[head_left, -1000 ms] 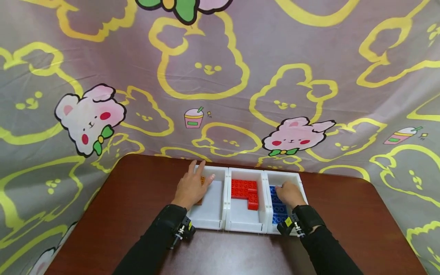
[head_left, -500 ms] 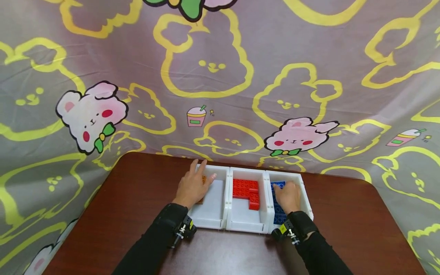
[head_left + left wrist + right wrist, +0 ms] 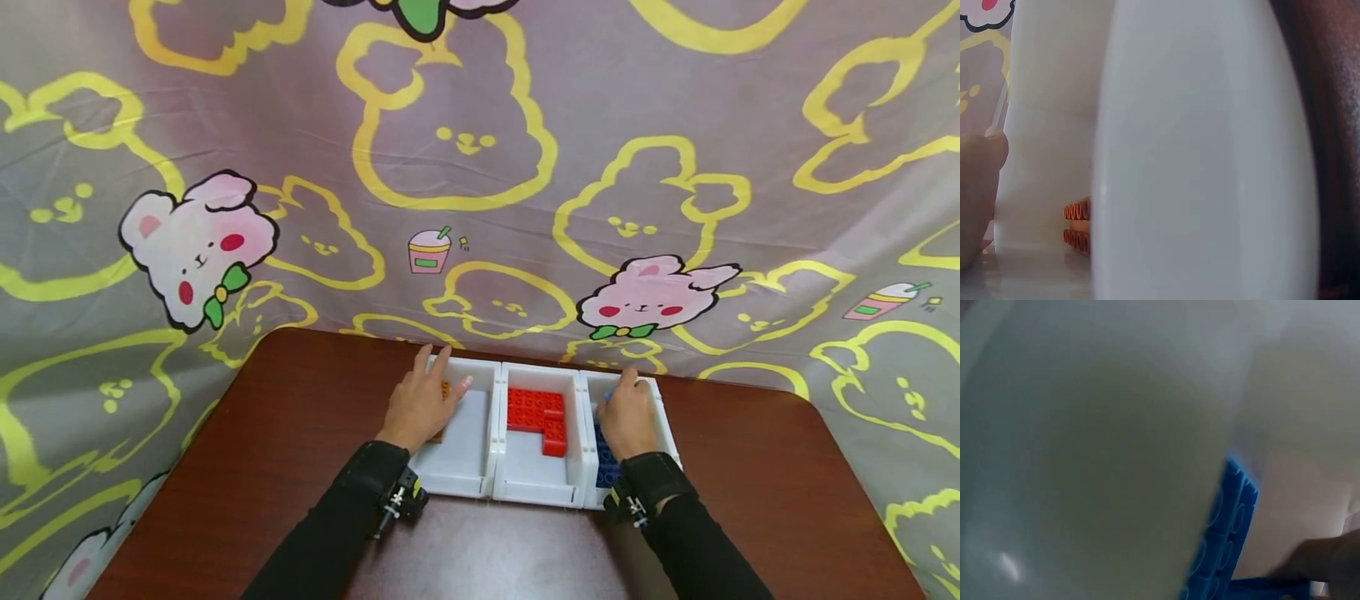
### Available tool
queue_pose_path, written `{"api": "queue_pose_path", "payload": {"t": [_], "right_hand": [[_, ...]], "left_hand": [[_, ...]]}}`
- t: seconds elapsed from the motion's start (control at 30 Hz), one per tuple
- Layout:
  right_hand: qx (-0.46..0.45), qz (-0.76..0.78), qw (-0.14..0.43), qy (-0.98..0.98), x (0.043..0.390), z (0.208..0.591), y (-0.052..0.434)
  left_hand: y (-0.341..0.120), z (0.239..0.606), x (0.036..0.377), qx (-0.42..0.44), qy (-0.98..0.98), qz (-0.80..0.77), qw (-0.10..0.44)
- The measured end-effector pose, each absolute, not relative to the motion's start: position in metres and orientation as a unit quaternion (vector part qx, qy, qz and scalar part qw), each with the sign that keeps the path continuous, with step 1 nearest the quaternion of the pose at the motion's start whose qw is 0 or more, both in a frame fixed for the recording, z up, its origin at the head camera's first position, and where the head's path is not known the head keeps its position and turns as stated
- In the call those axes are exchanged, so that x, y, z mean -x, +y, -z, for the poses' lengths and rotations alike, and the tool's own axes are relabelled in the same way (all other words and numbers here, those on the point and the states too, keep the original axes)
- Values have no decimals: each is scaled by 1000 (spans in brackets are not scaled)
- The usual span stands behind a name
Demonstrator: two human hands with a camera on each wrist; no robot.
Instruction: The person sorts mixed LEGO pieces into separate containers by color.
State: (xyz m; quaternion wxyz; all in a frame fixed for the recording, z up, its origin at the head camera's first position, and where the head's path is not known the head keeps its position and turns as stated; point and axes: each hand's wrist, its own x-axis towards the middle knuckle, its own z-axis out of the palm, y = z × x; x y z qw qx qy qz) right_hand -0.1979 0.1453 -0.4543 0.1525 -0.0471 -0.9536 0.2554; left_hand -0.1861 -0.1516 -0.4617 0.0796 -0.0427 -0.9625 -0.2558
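Three white bins stand side by side on a brown table. My left hand lies in the left bin, its straight, spread fingers resting on orange bricks; the left wrist view shows those orange bricks low against the white wall. My right hand is deep in the right bin, fingers bent down over the far end of the blue bricks. In the right wrist view a fingertip touches a blue studded plate. Red bricks fill the far half of the middle bin.
A grey cloth with yellow outlines and pink bunnies hangs behind and around the table. Bare brown tabletop lies to the left, right and front of the bins. Both black sleeves carry small wrist cameras.
My right hand has slid along the blue bricks toward the far wall of the right bin. The left hand has stayed on the orange bricks.
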Motion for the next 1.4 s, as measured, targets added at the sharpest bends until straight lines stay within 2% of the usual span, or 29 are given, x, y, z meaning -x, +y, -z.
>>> {"api": "queue_pose_path", "payload": {"t": [0.2, 0.37, 0.53, 0.77, 0.9, 1.0, 1.07, 1.23, 1.4], "right_hand": [[0, -262, 135, -956, 197, 456, 146], [-7, -296, 53, -954, 195, 452, 150], [-29, -339, 5, -940, 194, 451, 155], [-70, -376, 18, -924, 195, 454, 160], [-82, -378, 65, -920, 193, 453, 162], [-63, -319, 95, -941, 190, 449, 163], [-49, -269, 79, -959, 187, 446, 163], [-72, -220, -4, -973, 180, 445, 162], [-84, -231, -24, -969, 178, 446, 168]], "left_hand": [[-152, 463, 186, 46, -963, 254, 75], [-153, 461, 185, 49, -962, 254, 89], [-153, 460, 185, 47, -962, 254, 90], [-152, 461, 184, 43, -963, 251, 84], [-151, 461, 185, 41, -964, 248, 86], [-150, 460, 187, 40, -965, 244, 87], [-151, 460, 187, 39, -965, 244, 87], [-151, 459, 186, 41, -965, 246, 83], [-150, 460, 185, 39, -965, 244, 81]]}}
